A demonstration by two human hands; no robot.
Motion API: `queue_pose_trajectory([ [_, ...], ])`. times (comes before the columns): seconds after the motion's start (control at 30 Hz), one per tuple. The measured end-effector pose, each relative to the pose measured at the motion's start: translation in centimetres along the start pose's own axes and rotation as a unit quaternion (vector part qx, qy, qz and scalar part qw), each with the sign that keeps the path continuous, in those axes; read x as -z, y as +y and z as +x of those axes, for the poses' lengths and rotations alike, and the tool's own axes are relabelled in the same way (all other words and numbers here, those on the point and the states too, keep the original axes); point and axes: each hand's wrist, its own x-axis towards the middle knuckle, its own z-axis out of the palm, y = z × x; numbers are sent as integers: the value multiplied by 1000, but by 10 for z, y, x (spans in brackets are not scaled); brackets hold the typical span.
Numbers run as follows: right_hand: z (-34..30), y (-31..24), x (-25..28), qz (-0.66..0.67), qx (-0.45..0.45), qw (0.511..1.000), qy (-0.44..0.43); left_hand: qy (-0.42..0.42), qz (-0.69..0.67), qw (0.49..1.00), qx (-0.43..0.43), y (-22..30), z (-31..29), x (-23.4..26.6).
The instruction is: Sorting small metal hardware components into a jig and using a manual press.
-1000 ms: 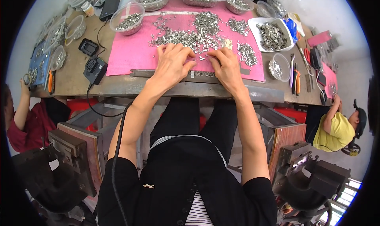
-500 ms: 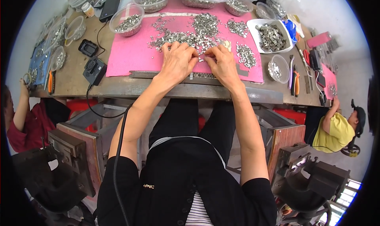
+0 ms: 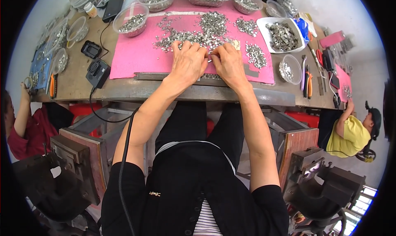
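My left hand (image 3: 187,65) is closed, fingers curled and thumb pressed toward the index finger, at the near edge of a heap of small silvery metal pieces (image 3: 213,23). Close beside it my right hand (image 3: 229,66) is also closed, its fingertips almost meeting the left ones. A bright piece or two show between the hands, but whatever the fingertips pinch is too small to make out. Below the hands a long dark metal bar (image 3: 154,76) lies along the front of the pink mat (image 3: 128,58). A row of small pieces sits along its middle, partly hidden by the hands.
Clear tubs of metal pieces (image 3: 131,24) line the back. A white square dish (image 3: 264,28) and a small round tub (image 3: 284,73) stand right, near orange-handled pliers (image 3: 310,87). A black charger (image 3: 98,73) with a cable sits left. Co-workers (image 3: 348,137) sit on both sides.
Both hands stay close together over the front of the heap. Their fingers have shifted slightly, the left fingertips tucking in and the right hand curling more. The view has moved a little.
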Motion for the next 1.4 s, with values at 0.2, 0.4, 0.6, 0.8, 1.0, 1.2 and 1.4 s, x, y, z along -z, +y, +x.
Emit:
queue_pose_trajectory([
  [0.2, -11, -7, 14, -3, 27, 999, 47, -12, -50, 999, -18, -4, 0, 8],
  [0.4, -49, -25, 31, 111, -24, 993, 18, -8, -115, 991, -64, 16, -17, 30],
  [0.6, -55, -30, 23, 101, -8, 993, 58, 16, -128, 991, -47, 21, -31, 20],
  [0.8, -60, -31, 18, 83, 3, 992, 91, 9, -142, 989, -41, 22, -34, 20],
  [1.0, -60, -28, 17, 91, 2, 991, 97, 9, -186, 982, -30, 18, -36, 19],
  [1.2, -34, -21, 28, 82, -16, 994, 67, 51, -150, 987, -23, 10, -20, 21],
  [1.4, -3, 3, 11, -60, 47, 997, -20, -96, -16, 995, -3, 0, 6, 2],
])
